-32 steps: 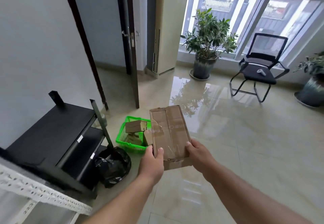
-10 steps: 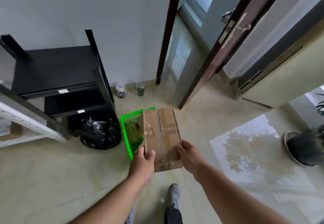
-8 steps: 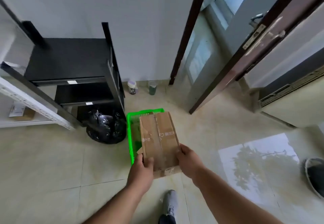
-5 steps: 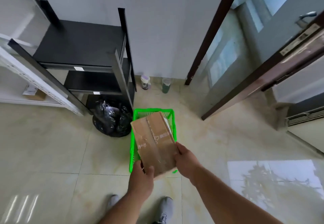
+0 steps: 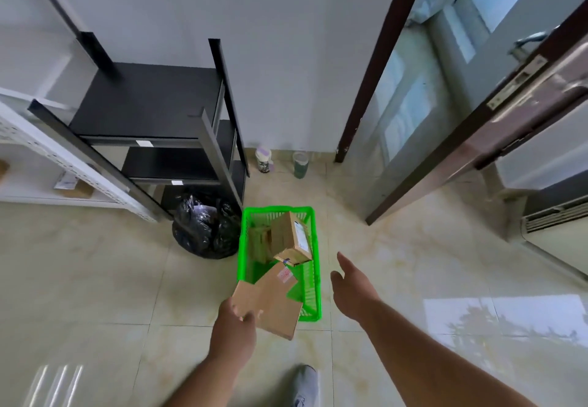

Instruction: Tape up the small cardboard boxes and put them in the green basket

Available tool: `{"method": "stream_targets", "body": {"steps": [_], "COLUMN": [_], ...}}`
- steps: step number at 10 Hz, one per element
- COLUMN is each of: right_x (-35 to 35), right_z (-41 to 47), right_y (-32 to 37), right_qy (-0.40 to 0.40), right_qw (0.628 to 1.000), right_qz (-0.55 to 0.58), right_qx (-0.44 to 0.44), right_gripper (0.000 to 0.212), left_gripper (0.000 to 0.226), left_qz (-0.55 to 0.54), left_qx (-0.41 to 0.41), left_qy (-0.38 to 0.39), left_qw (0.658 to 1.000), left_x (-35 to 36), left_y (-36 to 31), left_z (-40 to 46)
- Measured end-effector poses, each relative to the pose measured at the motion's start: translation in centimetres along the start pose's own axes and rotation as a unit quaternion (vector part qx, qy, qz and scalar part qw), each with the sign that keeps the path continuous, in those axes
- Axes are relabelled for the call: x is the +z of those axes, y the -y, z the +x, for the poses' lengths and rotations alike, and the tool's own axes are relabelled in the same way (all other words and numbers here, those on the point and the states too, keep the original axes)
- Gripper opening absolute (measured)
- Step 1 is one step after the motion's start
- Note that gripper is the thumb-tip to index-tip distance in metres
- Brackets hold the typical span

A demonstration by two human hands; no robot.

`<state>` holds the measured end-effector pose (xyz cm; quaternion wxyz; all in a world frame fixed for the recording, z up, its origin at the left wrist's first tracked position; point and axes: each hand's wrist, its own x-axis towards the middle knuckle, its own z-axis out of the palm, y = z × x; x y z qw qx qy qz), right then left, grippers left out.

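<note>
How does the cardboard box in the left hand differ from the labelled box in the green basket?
The held cardboard box is flatter and wider; the labelled box is blockier. The held one hangs tilted over the green basket's near end, gripped by the left hand; the labelled one leans on other boxes inside. Both are brown cardboard.

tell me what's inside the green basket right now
The green basket holds cardboard boxes: one tilted box on top, others beneath it. The held box hides the basket's near corner.
</note>
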<state>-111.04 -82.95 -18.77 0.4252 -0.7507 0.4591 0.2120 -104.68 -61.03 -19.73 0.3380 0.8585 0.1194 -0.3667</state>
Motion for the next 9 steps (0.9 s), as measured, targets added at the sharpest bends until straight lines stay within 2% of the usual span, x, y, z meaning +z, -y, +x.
{"method": "stream_targets", "body": {"steps": [4,6,9], "right_x": [4.9,4.4,2.5], "right_z": [-2.7,-4.9,-9.3], "right_y": [0.2,1.2,4.3], "right_qy": [0.043,0.032,-0.004], "right_qw": [0.999,0.999,1.000], "right_qz": [-0.028,-0.025,0.008], "right_qx": [0.007,-0.001,-0.020], "right_gripper": [0.055,0.055,0.052], "left_gripper": [0.056,0.055,0.053], "left_qz": [-0.013,-0.031,-0.049], "left_qx": [-0.023,0.003,0.076], "left_qy": [-0.013,0.003,-0.013], "left_qw": [1.000,1.000,0.996], "left_x": [-4.3,-6.3,-11.4], "left_y": [5.3,2.9,-0.6], "left_z": [0.1,-0.9,-2.3]}}
